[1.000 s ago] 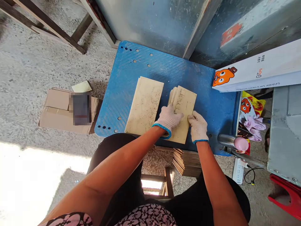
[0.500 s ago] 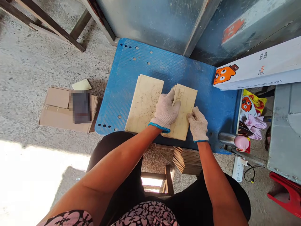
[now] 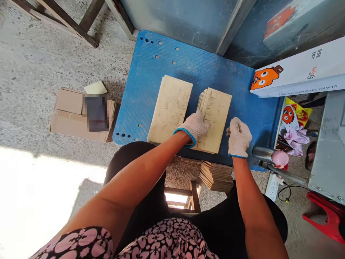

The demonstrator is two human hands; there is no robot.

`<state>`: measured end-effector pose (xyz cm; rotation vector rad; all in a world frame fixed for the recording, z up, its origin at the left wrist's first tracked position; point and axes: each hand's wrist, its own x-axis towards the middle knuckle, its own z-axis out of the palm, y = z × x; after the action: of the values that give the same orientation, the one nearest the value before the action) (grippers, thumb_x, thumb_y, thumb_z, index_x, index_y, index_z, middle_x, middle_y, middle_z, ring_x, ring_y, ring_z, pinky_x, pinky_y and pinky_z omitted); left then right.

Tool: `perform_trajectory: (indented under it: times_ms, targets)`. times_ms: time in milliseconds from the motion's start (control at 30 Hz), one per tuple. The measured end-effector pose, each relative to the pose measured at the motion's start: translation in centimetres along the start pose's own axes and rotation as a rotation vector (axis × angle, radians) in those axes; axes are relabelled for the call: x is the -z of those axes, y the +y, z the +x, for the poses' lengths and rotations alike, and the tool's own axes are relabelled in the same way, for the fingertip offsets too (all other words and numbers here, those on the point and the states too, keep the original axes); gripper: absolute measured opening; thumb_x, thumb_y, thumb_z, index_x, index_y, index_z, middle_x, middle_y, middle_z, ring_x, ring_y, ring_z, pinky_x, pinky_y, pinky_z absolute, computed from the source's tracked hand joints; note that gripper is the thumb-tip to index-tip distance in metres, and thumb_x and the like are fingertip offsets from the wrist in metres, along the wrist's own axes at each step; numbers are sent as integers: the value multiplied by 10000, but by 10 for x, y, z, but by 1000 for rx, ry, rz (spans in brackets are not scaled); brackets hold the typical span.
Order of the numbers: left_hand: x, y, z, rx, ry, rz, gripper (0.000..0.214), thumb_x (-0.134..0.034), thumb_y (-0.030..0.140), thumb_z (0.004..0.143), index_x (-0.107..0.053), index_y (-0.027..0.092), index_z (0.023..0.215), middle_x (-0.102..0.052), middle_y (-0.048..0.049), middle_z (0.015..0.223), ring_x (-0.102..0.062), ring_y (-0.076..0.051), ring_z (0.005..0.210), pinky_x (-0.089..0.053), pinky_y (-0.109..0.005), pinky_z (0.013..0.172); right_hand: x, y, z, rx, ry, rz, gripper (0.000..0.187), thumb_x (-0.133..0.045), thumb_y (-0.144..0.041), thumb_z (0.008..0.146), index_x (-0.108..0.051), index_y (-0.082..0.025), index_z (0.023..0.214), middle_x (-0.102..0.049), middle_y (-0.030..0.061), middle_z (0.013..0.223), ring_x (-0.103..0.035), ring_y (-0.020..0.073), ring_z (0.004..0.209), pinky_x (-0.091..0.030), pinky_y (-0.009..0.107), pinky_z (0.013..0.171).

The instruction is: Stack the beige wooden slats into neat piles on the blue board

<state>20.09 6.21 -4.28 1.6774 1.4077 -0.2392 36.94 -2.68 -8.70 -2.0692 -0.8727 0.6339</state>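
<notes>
My left hand (image 3: 195,126), in a white knitted glove with a blue cuff, lies on the right-hand stack of thin pale wooden boards (image 3: 219,117). Its fingers are partly spread over the stack's left side, where the board edges are fanned out. To the right of that stack and apart from it, my right hand (image 3: 239,138), gloved the same way, has its fingers curled in, with no board visible in them. A second stack of pale boards (image 3: 172,108), speckled with dark marks, lies to the left, its lower right corner partly behind my left wrist.
Both stacks rest on a blue plastic table (image 3: 145,79). A steel bottle (image 3: 261,154) with a pink lid and a white paper bag (image 3: 293,73) stand at the right. More boards (image 3: 215,176) sit below the table edge. A cardboard box (image 3: 66,122) lies on the floor at left.
My right hand has come away from the board stack's right edge and moved right. My left hand has slid slightly down the stack, its index finger less stretched. The view has shifted a little.
</notes>
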Motion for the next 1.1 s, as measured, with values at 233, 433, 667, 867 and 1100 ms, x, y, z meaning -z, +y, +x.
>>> perform_trajectory:
  times_ms: [233, 433, 667, 867, 1100]
  targets:
    - [-8, 3, 2, 6, 45, 67, 441, -530, 320, 903, -507, 110, 1290, -635, -195, 1256, -634, -291, 1158, -508, -359, 950, 18, -24, -60, 272, -434, -351, 414, -552, -577, 906, -772, -227, 938, -736, 58, 898, -655, 215, 852, -495, 313, 772]
    - [-4, 5, -10, -98, 83, 50, 476, -557, 338, 890, -525, 83, 1291, -613, -213, 1267, -618, -336, 1167, -507, -389, 944, 10, -3, -109, 297, -903, -970, 495, -616, -475, 902, -613, -271, 1354, -717, 77, 1069, -659, 263, 978, -478, 331, 810]
    - [2, -1, -19, -145, 77, 19, 460, -570, 306, 897, -530, 78, 1294, -610, -215, 1268, -605, -337, 1165, -488, -399, 963, -25, 25, -127, 243, -1093, -1189, 473, -429, -331, 1010, -483, -281, 1477, -650, 107, 1267, -628, 249, 1088, -472, 343, 879]
    - [14, -12, -21, -153, 91, -36, 400, -546, 261, 905, -557, 104, 1273, -620, -201, 1244, -613, -348, 1132, -498, -420, 930, -32, 18, -132, 278, -1104, -1186, 400, -415, -340, 1026, -592, -269, 1378, -676, 106, 1211, -628, 248, 1089, -465, 354, 912]
    - [25, -15, -26, -178, 98, -12, 384, -506, 259, 923, -582, 105, 1266, -643, -190, 1234, -624, -328, 1138, -497, -380, 926, 29, -13, -123, 82, -965, -723, 315, -563, -292, 926, -724, -257, 1194, -725, 55, 1178, -637, 229, 1116, -469, 340, 969]
